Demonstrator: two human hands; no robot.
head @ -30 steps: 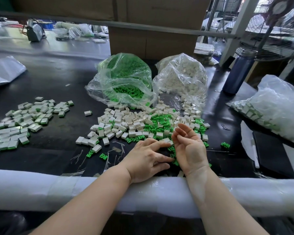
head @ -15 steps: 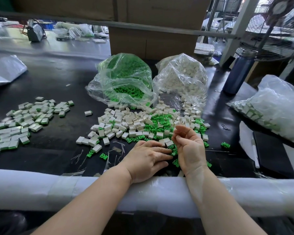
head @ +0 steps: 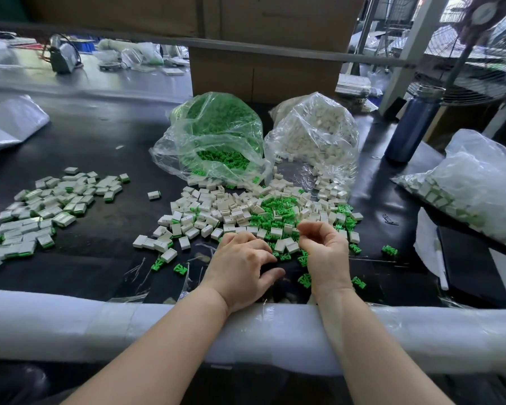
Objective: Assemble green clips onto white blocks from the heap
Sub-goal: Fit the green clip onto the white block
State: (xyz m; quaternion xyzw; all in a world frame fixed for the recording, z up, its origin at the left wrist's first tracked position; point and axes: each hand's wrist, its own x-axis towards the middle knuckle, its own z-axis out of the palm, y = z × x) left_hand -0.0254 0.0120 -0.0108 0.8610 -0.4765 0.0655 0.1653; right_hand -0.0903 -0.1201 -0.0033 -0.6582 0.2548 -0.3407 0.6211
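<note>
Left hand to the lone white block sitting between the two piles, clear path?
Probably yes. The lone white block lies by itself on bare black table, up and left of the left hand, with nothing between them. The finished pile sits further left, out of the way.

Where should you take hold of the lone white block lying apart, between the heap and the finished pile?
Pinch the lone white block across its two long sides, coming straight down from above. It lies flat on the black table, and nothing crowds it.
</note>
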